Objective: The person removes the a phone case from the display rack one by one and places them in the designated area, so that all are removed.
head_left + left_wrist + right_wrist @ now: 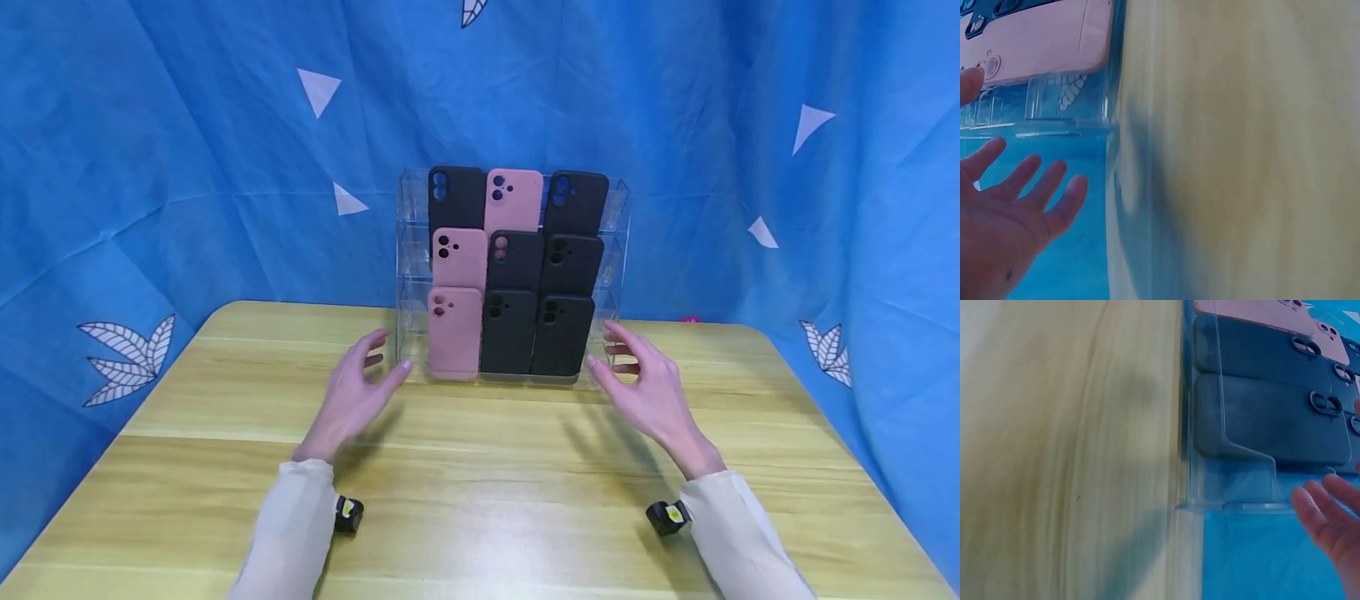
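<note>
A clear tiered display rack (413,321) stands at the back of the table, with pink and black phone cases in three rows. My left hand (356,392) is beside the rack's left end, nearest the bottom pink phone case (454,342). Its fingers are spread and hold nothing; in the left wrist view the thumb (970,84) reaches across the front. At the right end, my right hand (648,387) has relaxed fingers, nearest the bottom-right black phone case (562,337). Whether either hand touches the rack, I cannot tell.
The wooden table (480,483) extends in front of the rack and to both sides. Behind it hangs a blue patterned cloth (247,167). A small pink thing (691,319) shows at the table's back edge, right of the rack.
</note>
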Demonstrator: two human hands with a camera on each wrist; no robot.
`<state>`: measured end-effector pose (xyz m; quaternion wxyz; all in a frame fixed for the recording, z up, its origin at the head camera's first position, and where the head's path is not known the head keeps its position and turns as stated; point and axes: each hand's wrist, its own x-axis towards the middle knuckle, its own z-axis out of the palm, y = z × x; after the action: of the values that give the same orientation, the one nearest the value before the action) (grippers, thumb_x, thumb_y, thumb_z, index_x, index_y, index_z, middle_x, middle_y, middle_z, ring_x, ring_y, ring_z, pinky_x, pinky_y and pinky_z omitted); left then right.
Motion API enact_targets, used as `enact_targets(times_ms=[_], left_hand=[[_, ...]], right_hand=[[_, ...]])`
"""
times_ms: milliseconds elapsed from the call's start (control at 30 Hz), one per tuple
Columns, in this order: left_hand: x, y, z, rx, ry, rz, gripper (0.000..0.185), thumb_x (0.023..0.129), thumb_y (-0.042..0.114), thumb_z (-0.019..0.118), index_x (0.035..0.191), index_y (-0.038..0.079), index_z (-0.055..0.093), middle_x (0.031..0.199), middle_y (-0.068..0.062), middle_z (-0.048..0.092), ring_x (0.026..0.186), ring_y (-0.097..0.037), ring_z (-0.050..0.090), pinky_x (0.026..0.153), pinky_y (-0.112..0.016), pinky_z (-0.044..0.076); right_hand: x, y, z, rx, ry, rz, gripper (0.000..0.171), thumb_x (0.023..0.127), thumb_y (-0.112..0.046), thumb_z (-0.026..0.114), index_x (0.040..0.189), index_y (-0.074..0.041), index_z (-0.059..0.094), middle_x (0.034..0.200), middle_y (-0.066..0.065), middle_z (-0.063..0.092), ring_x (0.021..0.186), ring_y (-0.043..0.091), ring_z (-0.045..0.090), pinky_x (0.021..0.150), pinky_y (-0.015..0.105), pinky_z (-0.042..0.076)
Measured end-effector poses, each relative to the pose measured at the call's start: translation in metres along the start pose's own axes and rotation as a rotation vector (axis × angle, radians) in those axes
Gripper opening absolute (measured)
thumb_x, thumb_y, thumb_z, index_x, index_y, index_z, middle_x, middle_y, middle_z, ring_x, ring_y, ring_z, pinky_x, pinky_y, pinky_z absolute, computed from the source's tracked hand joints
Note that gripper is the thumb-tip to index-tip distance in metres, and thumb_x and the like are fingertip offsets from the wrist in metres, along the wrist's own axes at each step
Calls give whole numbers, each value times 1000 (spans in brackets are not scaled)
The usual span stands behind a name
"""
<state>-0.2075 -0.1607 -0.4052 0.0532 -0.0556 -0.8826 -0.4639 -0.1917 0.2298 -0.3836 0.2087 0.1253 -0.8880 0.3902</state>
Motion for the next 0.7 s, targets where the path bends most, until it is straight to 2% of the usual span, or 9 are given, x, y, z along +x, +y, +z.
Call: enact_targets(times_ms=[167, 367, 700], left_hand=[[9, 3, 6, -111, 17, -42, 65, 97, 43, 68, 151, 15, 44, 156, -11, 48, 136, -37, 55, 112, -53, 48], [17, 2, 12, -219, 24, -93, 56, 98, 31, 69, 145, 13, 45, 149, -12, 51, 135, -36, 57, 109, -51, 51], [24, 0, 16, -297, 65, -92, 45, 99, 14, 65, 139, 8, 47, 143, -18, 53, 131, -40, 59, 109, -49, 51]], right_hand=[[8, 0, 6, 35, -11, 50, 57, 98, -26, 70, 149, -8, 52, 133, 19, 67, 115, 36, 67, 89, 50, 61], [15, -3, 17, 51, -10, 94, 62, 97, -27, 71, 152, -9, 47, 129, 21, 67, 116, 37, 68, 90, 50, 61], [25, -8, 30, 48, 58, 146, 65, 95, -22, 73, 152, -13, 43, 124, 22, 66, 106, 41, 73, 89, 52, 61]])
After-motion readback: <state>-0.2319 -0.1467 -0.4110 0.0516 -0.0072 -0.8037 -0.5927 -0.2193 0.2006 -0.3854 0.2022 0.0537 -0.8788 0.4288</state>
